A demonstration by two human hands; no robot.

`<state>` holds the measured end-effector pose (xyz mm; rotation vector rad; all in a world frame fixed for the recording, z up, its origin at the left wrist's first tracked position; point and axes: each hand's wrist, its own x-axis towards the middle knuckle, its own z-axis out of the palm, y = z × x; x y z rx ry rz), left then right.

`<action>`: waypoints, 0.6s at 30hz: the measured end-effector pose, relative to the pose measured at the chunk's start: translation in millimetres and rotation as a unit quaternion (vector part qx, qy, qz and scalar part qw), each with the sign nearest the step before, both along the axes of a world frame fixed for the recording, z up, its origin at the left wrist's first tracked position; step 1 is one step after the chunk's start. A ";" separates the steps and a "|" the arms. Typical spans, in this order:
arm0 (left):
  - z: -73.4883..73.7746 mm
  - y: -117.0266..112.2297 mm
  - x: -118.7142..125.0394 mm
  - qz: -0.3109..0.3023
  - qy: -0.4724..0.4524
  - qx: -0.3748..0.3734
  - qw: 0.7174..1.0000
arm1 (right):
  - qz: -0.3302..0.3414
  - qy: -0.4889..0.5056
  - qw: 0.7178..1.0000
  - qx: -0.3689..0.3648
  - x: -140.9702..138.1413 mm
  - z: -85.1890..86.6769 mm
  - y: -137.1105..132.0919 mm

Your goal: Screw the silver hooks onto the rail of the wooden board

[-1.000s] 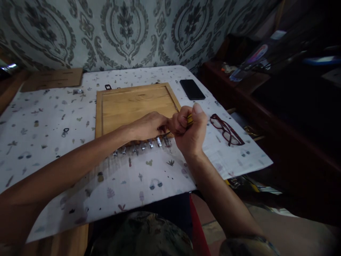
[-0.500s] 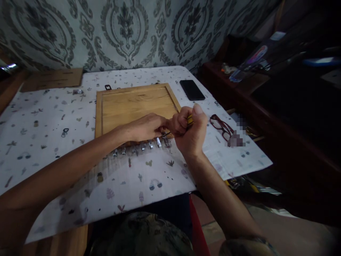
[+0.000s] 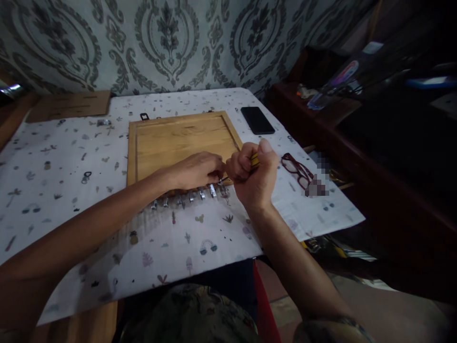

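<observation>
A wooden board [image 3: 178, 147] with a raised frame lies on the table, several metal hooks [image 3: 213, 190] along its near edge. My left hand [image 3: 198, 170] rests over the near part of the board, fingers curled down by the rightmost hooks. What those fingertips pinch is hidden. In my right hand [image 3: 254, 174], a closed fist with the thumb up, is a screwdriver [image 3: 254, 161] with a yellow and black handle. Its thin shaft points left toward the board's near right edge, close to my left fingertips. The tip is too small to make out.
A black phone [image 3: 257, 120] lies right of the board, and red-framed glasses [image 3: 298, 170] are nearer the table's right edge. Flat cardboard [image 3: 69, 105] occupies the far left corner. On dark furniture at right stands a plastic bottle [image 3: 333, 78]. A patterned wall [image 3: 214, 43] rises behind.
My left fingers have drawn slightly away from my right fist, leaving a small gap between them. My right hand and the board look nearly unmoved.
</observation>
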<state>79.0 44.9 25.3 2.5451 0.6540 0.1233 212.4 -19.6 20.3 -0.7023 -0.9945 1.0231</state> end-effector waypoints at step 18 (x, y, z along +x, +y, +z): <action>0.8 0.3 1.1 -0.002 0.009 0.002 1.000 | 0.010 -0.012 1.000 0.005 1.0 0.0 -1.1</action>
